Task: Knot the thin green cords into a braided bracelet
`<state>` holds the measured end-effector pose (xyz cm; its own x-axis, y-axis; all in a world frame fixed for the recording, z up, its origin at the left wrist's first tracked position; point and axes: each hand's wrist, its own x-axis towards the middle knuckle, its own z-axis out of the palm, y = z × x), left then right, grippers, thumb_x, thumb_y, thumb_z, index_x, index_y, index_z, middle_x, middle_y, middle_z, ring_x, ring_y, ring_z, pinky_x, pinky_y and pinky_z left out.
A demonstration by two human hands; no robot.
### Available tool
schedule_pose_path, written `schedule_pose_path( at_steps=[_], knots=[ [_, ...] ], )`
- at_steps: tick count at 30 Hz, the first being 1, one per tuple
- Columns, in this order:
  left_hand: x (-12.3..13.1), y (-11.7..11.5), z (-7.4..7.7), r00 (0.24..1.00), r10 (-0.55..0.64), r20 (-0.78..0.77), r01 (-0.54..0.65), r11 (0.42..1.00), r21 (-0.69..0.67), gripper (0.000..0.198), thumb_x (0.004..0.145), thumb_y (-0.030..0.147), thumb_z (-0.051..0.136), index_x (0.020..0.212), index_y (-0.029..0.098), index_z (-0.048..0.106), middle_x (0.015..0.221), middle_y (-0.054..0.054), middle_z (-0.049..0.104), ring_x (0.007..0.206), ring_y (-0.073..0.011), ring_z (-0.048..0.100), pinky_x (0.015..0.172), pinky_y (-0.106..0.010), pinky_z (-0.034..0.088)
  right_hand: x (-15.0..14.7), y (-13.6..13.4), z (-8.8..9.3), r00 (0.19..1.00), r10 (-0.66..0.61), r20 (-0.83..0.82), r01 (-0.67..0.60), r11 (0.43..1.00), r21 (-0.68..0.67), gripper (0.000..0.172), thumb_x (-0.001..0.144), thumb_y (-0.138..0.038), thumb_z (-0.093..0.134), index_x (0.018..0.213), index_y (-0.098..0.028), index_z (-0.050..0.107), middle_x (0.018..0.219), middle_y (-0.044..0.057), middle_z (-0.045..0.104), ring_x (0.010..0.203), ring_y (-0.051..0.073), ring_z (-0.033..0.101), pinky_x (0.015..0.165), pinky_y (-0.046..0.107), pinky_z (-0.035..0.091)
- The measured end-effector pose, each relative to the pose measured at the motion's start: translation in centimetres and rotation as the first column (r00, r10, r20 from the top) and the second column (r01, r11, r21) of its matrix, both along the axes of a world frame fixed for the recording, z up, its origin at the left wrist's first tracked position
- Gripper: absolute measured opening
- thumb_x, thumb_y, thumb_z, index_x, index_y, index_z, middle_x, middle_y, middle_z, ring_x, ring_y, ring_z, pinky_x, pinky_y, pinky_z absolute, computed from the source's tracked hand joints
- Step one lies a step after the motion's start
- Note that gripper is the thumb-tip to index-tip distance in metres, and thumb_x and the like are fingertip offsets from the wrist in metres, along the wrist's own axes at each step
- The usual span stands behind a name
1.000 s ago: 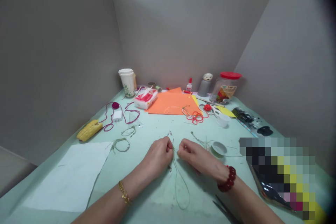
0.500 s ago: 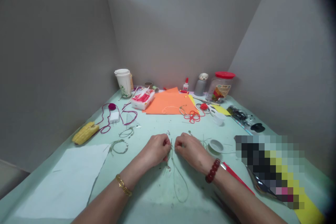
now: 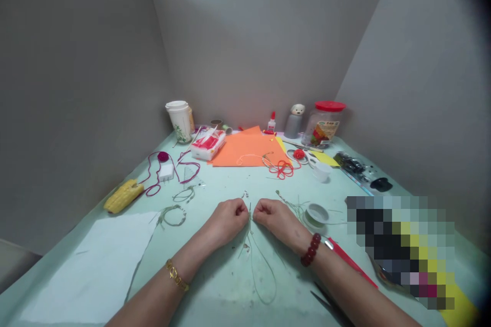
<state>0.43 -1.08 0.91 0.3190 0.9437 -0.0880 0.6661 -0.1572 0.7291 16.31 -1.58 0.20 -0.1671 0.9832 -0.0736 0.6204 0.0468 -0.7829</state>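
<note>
I'm working 2 bare hands from afar: the left hand (image 3: 230, 222) and the right hand (image 3: 274, 219) are curled, both pinching a thin green cord (image 3: 251, 260) whose long loop is lying on the pale green tabletop (image 3: 215, 286) just below them.

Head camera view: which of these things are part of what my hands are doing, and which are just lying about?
Part of the work: thin green cord, held between the left hand and right hand; likely the spool of green cord.

Lying about: orange paper, glue bottle, red-lidded jar, patterned cup, yellow corn-shaped object.
</note>
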Motion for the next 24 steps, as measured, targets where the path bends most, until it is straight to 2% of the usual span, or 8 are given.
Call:
schedule_pose_path(
  at_steps=[7,12,15,17,20,24],
  knots=[
    [0.1,0.2,-1.2,0.998,0.01,-0.063,-0.005,0.997,0.077,0.012,0.072,0.019,0.041,0.066,0.019,0.051,0.061,0.003,0.053,0.058,-0.0099,0.042,0.054,-0.022,0.025,-0.4,-0.3,0.2,0.996,0.03,0.083,-0.035,0.997,0.064,0.017,0.071,-0.012,0.043,0.066,-0.017,0.058,0.062,0.0,0.057,0.06,0.012,0.047,0.058,0.022,0.032],
    [0.3,-0.2,-1.2,0.997,0.013,-0.082,-0.004,0.995,0.104,0.013,0.074,0.02,0.04,0.067,0.019,0.051,0.062,0.003,0.053,0.058,-0.0103,0.042,0.054,-0.023,0.024,-0.3,-0.8,0.4,0.976,-0.015,0.216,-0.006,0.995,0.1,0.019,0.074,-0.013,0.042,0.066,-0.018,0.059,0.064,0.001,0.058,0.062,0.013,0.049,0.057,0.023,0.03],
    [0.3,-0.2,-1.2,0.998,0.009,-0.065,-0.003,0.996,0.091,0.013,0.075,0.021,0.041,0.067,0.019,0.052,0.063,0.002,0.054,0.059,-0.0104,0.043,0.055,-0.023,0.025,-0.2,-1.4,1.2,0.946,-0.095,0.309,0.036,0.981,0.191,0.017,0.072,-0.013,0.045,0.074,-0.019,0.061,0.077,0.003,0.059,0.067,0.014,0.05,0.06,0.024,0.031],
    [0.2,-0.1,-1.2,0.999,0.002,-0.05,0.002,0.997,0.079,0.013,0.074,0.021,0.041,0.067,0.019,0.052,0.063,0.002,0.055,0.059,-0.0104,0.044,0.055,-0.023,0.026,-0.5,-1.5,1.6,0.941,-0.141,0.308,0.063,0.967,0.249,0.017,0.072,-0.012,0.046,0.077,-0.018,0.061,0.082,0.004,0.059,0.071,0.014,0.05,0.064,0.025,0.032],
    [0.1,0.2,-1.1,0.999,0.001,-0.037,0.001,0.998,0.06,0.013,0.074,0.021,0.042,0.065,0.018,0.051,0.062,0.002,0.054,0.059,-0.0104,0.044,0.055,-0.023,0.026,-1.0,-1.1,1.5,0.957,-0.101,0.273,0.049,0.98,0.192,0.013,0.069,-0.009,0.047,0.07,-0.017,0.058,0.073,0.003,0.059,0.069,0.014,0.051,0.064,0.024,0.033],
    [-0.1,0.2,-0.7,1.0,0.012,0.007,-0.012,0.999,0.031,0.013,0.074,0.023,0.042,0.066,0.018,0.052,0.062,0.002,0.053,0.059,-0.0107,0.044,0.054,-0.022,0.027,-1.4,-0.7,0.8,0.977,-0.057,0.207,0.034,0.993,0.114,0.013,0.068,-0.01,0.047,0.057,-0.017,0.048,0.06,0.0,0.054,0.058,0.011,0.048,0.055,0.023,0.033]
  ],
)
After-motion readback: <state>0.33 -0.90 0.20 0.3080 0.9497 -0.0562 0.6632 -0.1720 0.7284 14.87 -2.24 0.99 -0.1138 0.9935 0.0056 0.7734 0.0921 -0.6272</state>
